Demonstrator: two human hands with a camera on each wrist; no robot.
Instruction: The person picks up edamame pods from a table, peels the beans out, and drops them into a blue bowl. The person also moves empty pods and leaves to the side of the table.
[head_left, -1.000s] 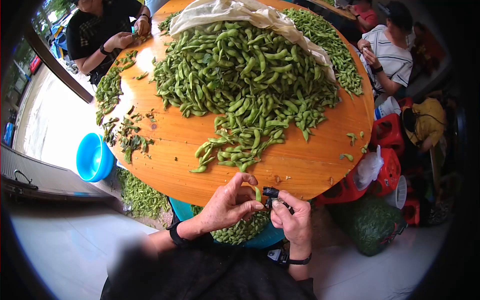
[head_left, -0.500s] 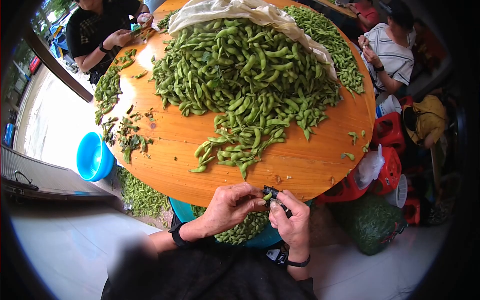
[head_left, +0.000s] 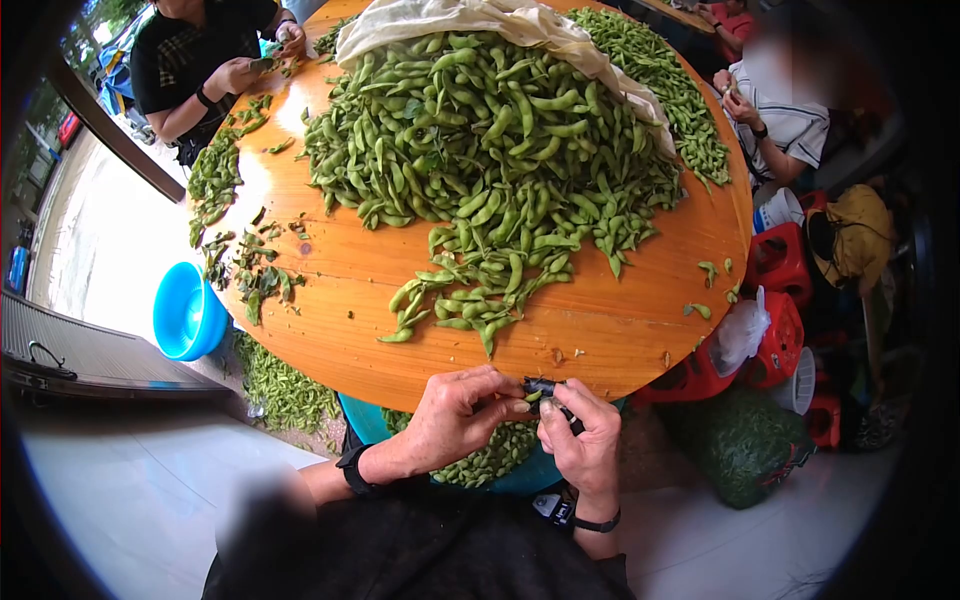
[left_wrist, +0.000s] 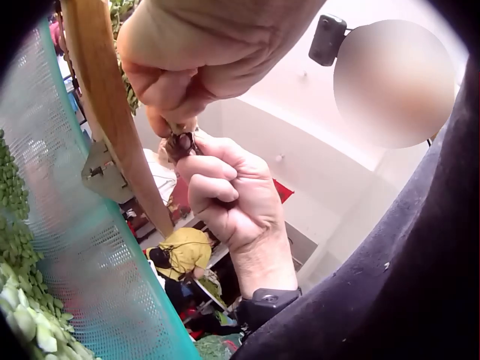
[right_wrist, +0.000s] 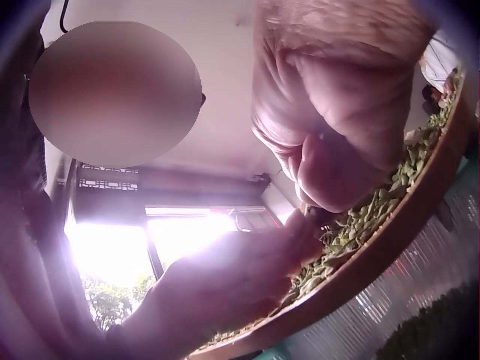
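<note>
Just off the near table edge, my left hand [head_left: 462, 415] pinches a green soybean pod [head_left: 533, 396] between thumb and fingers. My right hand [head_left: 582, 432] grips a small black tool [head_left: 541, 384] of a kind I cannot tell, its end against the pod. The two hands meet at the fingertips in the left wrist view, with my right hand's fingers [left_wrist: 214, 176] curled. In the right wrist view the pod is mostly hidden behind the hands. A large heap of soybean pods [head_left: 480, 150] lies on the round wooden table [head_left: 330, 340] ahead.
Below my hands stands a teal mesh basket [left_wrist: 97, 247] with pods in it. A cream cloth [head_left: 450, 22] covers the heap's back. Leaf scraps [head_left: 265, 280] lie at left, beyond a blue basin [head_left: 188, 315]. Red stools [head_left: 780, 335] stand at right. Other people sit across the table.
A second ago the pod stood upright in my left fingers, apart from the tool. My left fingers have since come down and brought it against the tool. Over the last half second little differs.
</note>
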